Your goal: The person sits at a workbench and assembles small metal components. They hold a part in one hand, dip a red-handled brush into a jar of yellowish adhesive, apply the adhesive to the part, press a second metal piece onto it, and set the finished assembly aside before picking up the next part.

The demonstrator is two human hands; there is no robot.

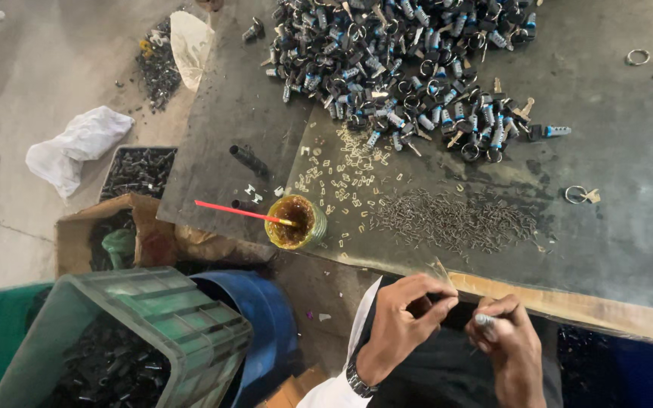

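My left hand (406, 317) and my right hand (509, 344) meet just below the near edge of the dark worktable (629, 227). The left fingers pinch a small dark part held between both hands. In the right hand a small silver-tipped lock cylinder (484, 320) is gripped. On the table ahead lie a spread of small dark pins (455, 219), a scatter of tiny pale metal clips (345, 170), and a large heap of black and silver lock cylinders with keys (410, 64).
A small jar of amber grease (295, 221) with a red stick (236, 211) stands at the table's near left corner. A green crate (153, 332), a blue bin (262, 317), a cardboard box (100, 234) and white bags (77, 143) sit on the floor at left.
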